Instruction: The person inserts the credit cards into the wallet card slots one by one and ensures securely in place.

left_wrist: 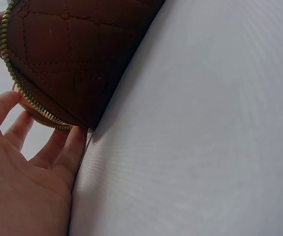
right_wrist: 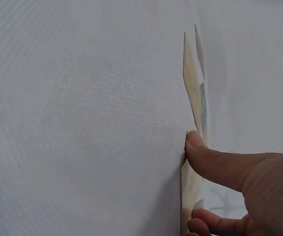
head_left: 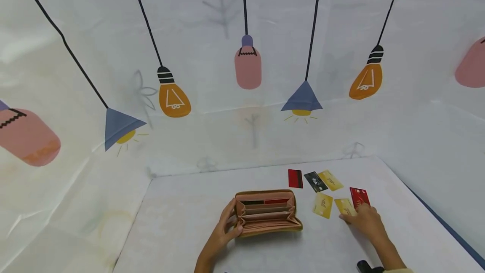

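Observation:
A zip-around wallet [head_left: 267,231] stands unzipped on the table, its pink inner pockets facing up, with a dark card and a red card in its slots. My left hand [head_left: 222,230] grips the wallet's left end, thumb in front and fingers behind. In the left wrist view, the fingers lie along the brass zipper of the brown quilted cover [left_wrist: 77,59]. On the right, my right hand [head_left: 366,222] pinches a gold card [head_left: 344,206] by its edges, thumb at one side and fingers at the other. A red card [head_left: 359,196] lies just beyond the fingers, partly covered by them.
Left of the right hand lie another gold card [head_left: 323,205], a black card [head_left: 316,181] overlapping a gold card [head_left: 331,180], and a red card with a dark stripe [head_left: 295,178]. A black object [head_left: 366,266] is by the right forearm. White sheeting with printed lamps surrounds the white table [head_left: 182,210].

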